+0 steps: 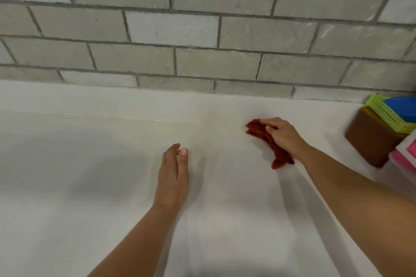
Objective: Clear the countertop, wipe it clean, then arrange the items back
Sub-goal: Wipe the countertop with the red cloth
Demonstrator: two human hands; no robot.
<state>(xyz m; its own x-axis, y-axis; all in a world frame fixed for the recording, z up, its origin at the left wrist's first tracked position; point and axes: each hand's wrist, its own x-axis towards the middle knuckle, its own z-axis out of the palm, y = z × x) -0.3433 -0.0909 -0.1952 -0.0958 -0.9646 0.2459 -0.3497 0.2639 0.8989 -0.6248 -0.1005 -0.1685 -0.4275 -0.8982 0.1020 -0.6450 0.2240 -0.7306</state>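
Left hand [173, 177] relaxed, empty, right hand [284, 135] gripping red cloth [256, 130] on countertop [90, 164], green basket [387, 115] holding perhaps a blue lid [401, 108]

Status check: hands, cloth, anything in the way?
Right hand grips red cloth on countertop. Left hand relaxed, holding nothing. Brown box and green basket at right edge.

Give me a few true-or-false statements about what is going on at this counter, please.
1. The right hand grips a red cloth on the white countertop. True.
2. The left hand holds a sponge. False: it holds nothing and is open.
3. A green basket sits on a brown box at the right edge. True.
4. The wall behind the countertop is plain blue. False: it is grey and white tile laid like bricks.
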